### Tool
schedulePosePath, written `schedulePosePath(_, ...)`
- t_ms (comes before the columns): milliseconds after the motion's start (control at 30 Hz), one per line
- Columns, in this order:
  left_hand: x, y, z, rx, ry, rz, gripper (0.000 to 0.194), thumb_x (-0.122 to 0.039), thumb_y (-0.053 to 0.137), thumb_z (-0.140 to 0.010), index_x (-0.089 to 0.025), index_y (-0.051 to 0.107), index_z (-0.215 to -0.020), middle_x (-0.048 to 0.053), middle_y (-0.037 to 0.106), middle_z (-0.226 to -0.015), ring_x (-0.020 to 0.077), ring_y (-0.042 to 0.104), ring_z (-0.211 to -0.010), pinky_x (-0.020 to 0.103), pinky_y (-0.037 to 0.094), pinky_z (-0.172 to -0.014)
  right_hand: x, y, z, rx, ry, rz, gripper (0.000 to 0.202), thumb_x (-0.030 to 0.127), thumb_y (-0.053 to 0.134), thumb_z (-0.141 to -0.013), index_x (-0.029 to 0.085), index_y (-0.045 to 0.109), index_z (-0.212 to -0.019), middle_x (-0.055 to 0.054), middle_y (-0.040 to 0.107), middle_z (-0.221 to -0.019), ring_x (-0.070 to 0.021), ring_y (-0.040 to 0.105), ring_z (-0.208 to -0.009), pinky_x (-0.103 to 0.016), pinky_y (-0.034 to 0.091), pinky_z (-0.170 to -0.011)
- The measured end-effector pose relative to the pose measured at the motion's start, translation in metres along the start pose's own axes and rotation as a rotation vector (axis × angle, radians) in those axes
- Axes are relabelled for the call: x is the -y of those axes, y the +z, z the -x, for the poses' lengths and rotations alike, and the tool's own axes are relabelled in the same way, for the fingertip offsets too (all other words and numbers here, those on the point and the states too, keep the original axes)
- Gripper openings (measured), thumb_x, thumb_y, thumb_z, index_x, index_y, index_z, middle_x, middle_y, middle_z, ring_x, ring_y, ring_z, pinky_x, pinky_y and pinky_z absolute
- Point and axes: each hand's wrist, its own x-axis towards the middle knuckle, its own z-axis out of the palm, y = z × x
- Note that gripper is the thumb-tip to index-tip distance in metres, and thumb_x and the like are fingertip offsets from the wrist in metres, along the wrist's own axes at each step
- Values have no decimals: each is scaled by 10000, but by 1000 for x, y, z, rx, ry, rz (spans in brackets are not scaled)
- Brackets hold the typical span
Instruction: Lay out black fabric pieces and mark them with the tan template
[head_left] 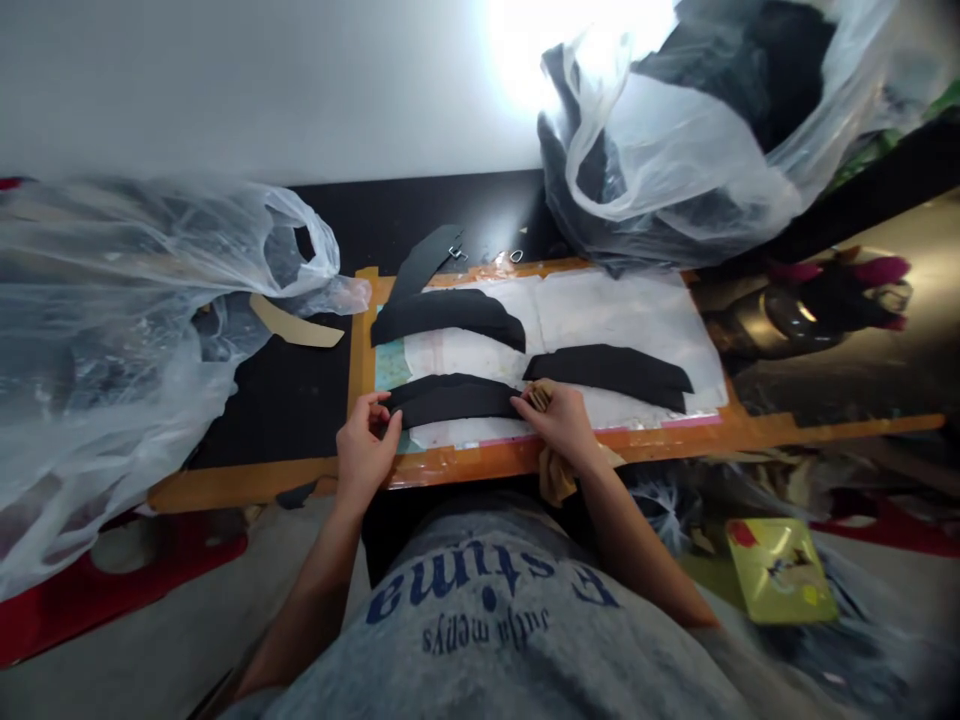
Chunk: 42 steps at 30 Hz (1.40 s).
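Observation:
A curved black piece (457,398) lies near the table's front edge, between both hands. My left hand (369,440) pinches its left end between thumb and fingers. At its right end, my right hand (559,420) grips the piece with thumb and finger, and a crumpled tan scrap (538,398) is tucked in the same hand. Behind it rests a stack of curved black pieces (450,315). Another curved black piece (611,372) is to the right, on the white paper (630,310).
Plastic bags stand at the left (150,300) and back right (667,150). A tan curved piece (296,328) lies by the left bag. Small metal rings (516,256) sit at the back. A gold vase (776,320) is at right, and a brown cloth (556,478) hangs over the front edge.

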Motion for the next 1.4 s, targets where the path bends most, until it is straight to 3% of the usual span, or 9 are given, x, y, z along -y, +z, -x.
schedulePosePath(333, -6, -2, 3, 18, 137, -96, 242, -321, 645, -935, -219, 669, -1154, -13, 645, -848, 129, 613, -731, 251, 486, -724, -7, -5, 7, 19, 7, -109, 185, 355, 655, -841, 192, 627, -758, -54, 720, -835, -191, 656, -757, -303, 457, -730)
schedulePosePath(767, -13, 0, -5, 52, 141, -205, 243, -316, 649, -927, -217, 669, -1149, -4, 659, -825, 160, 643, -742, 284, 509, -766, -9, -4, 6, 16, 49, -94, 178, 353, 645, -851, 206, 600, -761, -36, 697, -793, -177, 634, -713, -292, 456, -698)
schedulePosePath(1000, -15, 0, -7, 63, 146, -306, 282, -397, 656, -940, -199, 646, -1141, 4, 602, -788, 196, 617, -744, 311, 486, -745, -8, -5, 4, 40, -63, 221, 299, 336, 620, -910, 219, 507, -659, -41, 613, -734, -179, 569, -677, -304, 378, -644)
schedulePosePath(1100, -9, -5, -10, 2, 132, -425, 405, -511, 713, -893, -182, 645, -1120, 13, 544, -789, 234, 593, -772, 349, 497, -753, -14, -12, 0, 30, -36, 417, 458, 508, 674, -916, 223, 487, -611, -38, 567, -671, -168, 495, -591, -314, 303, -585)
schedulePosePath(1200, -1, -10, -9, -30, 200, -431, 463, -552, 735, -866, -181, 660, -1133, 78, 567, -981, 274, 611, -936, 392, 526, -851, -18, -19, -2, 46, -14, 510, 532, 625, 715, -868, 218, 517, -589, -30, 544, -629, -164, 478, -562, -316, 293, -575)
schedulePosePath(1300, 4, -10, -5, -6, 303, -369, 446, -497, 712, -901, -196, 664, -1226, 125, 559, -1185, 298, 592, -1116, 427, 514, -987, -16, -18, 2, 26, -82, 469, 318, 502, 735, -899, 191, 690, -852, -66, 668, -864, -194, 598, -691, -310, 376, -620)
schedulePosePath(1400, 5, -6, 0, 7, 360, -353, 372, -424, 661, -948, -214, 672, -1254, 130, 564, -1238, 295, 585, -1135, 445, 505, -1022, -9, -12, 10, -22, -111, 414, 301, 383, 745, -907, 205, 700, -1146, -101, 675, -1169, -221, 673, -849, -312, 456, -676)
